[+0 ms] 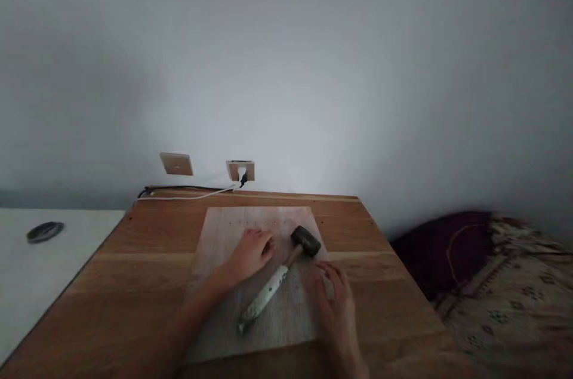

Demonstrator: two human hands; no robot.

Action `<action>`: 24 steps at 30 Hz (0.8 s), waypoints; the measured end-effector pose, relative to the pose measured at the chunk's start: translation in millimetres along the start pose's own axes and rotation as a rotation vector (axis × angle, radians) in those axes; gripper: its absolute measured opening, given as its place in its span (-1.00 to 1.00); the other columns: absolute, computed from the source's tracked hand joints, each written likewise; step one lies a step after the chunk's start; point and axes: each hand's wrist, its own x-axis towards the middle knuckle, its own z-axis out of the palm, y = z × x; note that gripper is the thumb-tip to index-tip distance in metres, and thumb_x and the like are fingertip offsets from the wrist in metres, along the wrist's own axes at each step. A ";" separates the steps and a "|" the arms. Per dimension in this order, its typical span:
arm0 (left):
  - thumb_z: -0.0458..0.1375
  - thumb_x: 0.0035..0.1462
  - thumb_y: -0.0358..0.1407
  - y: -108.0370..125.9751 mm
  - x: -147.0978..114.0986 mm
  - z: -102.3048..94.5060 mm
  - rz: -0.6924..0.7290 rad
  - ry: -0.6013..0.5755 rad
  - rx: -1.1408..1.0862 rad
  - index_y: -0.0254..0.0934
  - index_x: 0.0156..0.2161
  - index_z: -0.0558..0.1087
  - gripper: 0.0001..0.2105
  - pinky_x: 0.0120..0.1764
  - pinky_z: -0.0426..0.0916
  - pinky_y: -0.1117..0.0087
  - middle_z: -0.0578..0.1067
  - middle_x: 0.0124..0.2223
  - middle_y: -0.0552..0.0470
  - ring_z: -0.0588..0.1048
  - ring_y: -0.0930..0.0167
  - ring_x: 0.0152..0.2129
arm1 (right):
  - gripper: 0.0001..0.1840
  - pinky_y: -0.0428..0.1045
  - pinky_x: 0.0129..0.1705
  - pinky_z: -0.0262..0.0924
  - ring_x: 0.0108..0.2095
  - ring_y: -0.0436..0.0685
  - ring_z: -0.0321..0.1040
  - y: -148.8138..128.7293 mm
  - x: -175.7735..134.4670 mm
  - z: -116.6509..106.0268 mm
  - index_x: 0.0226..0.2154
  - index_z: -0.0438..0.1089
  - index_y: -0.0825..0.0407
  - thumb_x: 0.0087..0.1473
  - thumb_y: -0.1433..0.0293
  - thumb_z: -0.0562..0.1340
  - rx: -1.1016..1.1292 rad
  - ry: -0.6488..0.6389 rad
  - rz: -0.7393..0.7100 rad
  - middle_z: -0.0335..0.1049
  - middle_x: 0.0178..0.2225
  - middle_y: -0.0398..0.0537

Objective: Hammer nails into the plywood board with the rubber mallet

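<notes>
A mallet with a black head and a pale, speckled handle lies diagonally on a light wooden board. Its head points to the far right of the board and its handle end toward me. My left hand rests on the board to the left of the mallet, fingers bent and thumb apart, holding nothing that I can see. At the board's right edge lies my right hand, just below the mallet head, with its fingers loosely bent and apart. Neither hand touches the mallet.
The board lies on a wooden table against a white wall. A plug sits in a wall socket, and a white cable runs along the back edge. Left is a white surface with a dark ring-like object; right, patterned fabric.
</notes>
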 end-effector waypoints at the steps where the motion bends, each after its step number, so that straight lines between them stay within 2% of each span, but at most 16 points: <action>1: 0.15 0.27 -0.35 -0.7 -2.1 -5.9 0.011 0.024 -0.019 -0.30 -0.06 0.49 -0.83 0.05 0.35 0.08 0.62 -0.12 -0.10 0.54 0.18 -0.10 | -0.66 0.17 0.03 0.41 -0.04 0.23 0.48 3.4 -0.7 -1.3 -0.05 0.53 -0.01 0.35 0.21 0.11 -0.005 -0.002 -0.002 0.50 -0.04 0.12; 5: 0.13 0.29 -0.30 3.3 -16.8 -24.7 -0.041 0.145 -0.040 -0.25 0.03 0.47 -0.76 0.07 0.36 0.10 0.58 0.01 -0.14 0.50 0.18 0.02 | -0.64 0.23 0.06 0.39 0.01 0.29 0.47 22.9 -5.3 -6.2 -0.05 0.53 -0.01 0.35 0.18 0.12 -0.072 0.014 -0.026 0.51 -0.03 0.16; 8: 0.05 0.33 -0.31 10.4 -42.0 -28.0 -0.153 0.227 0.024 -0.23 -0.02 0.49 -0.78 0.03 0.39 0.11 0.59 -0.02 -0.12 0.52 0.20 -0.02 | -0.58 0.31 0.05 0.38 0.00 0.36 0.46 43.0 -11.7 -10.1 -0.05 0.52 0.02 0.34 0.11 0.11 -0.156 0.044 -0.055 0.53 -0.02 0.19; 12: 0.03 0.32 -0.25 2.9 -100.2 -19.2 -0.270 0.307 0.220 -0.23 0.00 0.52 -0.72 0.15 0.31 0.01 0.53 0.13 -0.18 0.46 0.12 0.09 | -0.48 0.39 0.09 0.33 0.03 0.42 0.44 62.5 -22.7 -16.0 -0.04 0.51 0.05 0.34 0.01 0.07 -0.213 0.036 -0.064 0.54 -0.01 0.23; 16: -0.06 0.34 -0.10 -18.7 -159.4 -13.1 -0.601 0.360 0.383 -0.35 0.16 0.45 -0.52 0.08 0.33 -0.10 0.46 0.21 -0.34 0.47 0.00 0.07 | -0.41 0.38 0.13 0.33 0.07 0.43 0.44 66.9 -31.6 -20.4 -0.06 0.52 0.06 0.31 -0.06 0.08 -0.165 -0.014 0.003 0.55 0.00 0.24; 18: -0.09 0.32 -0.03 -25.0 -176.0 -11.7 -0.684 0.340 0.315 -0.37 0.20 0.41 -0.44 0.10 0.33 -0.10 0.50 0.18 -0.34 0.46 -0.01 0.10 | -0.38 0.35 0.12 0.35 0.06 0.42 0.46 64.1 -33.7 -22.2 -0.08 0.53 0.06 0.28 -0.10 0.09 -0.125 -0.026 0.047 0.55 0.00 0.25; 20: -0.10 0.29 0.02 -27.0 -181.8 -9.3 -0.710 0.330 0.161 -0.38 0.20 0.41 -0.40 0.12 0.35 -0.07 0.53 0.14 -0.31 0.46 0.02 0.12 | -0.36 0.32 0.13 0.36 0.06 0.42 0.48 58.7 -34.1 -24.7 -0.09 0.55 0.06 0.24 -0.13 0.11 -0.097 -0.035 0.096 0.56 0.00 0.25; 24: -0.03 0.20 0.07 -26.7 -176.6 -3.7 -0.759 0.457 -0.154 -0.37 0.17 0.41 -0.37 0.15 0.39 -0.04 0.54 0.13 -0.27 0.50 0.05 0.10 | -0.38 0.25 0.11 0.40 0.08 0.39 0.49 47.8 -33.2 -31.3 -0.06 0.57 0.00 0.19 -0.13 0.15 -0.075 -0.105 0.236 0.53 0.07 0.18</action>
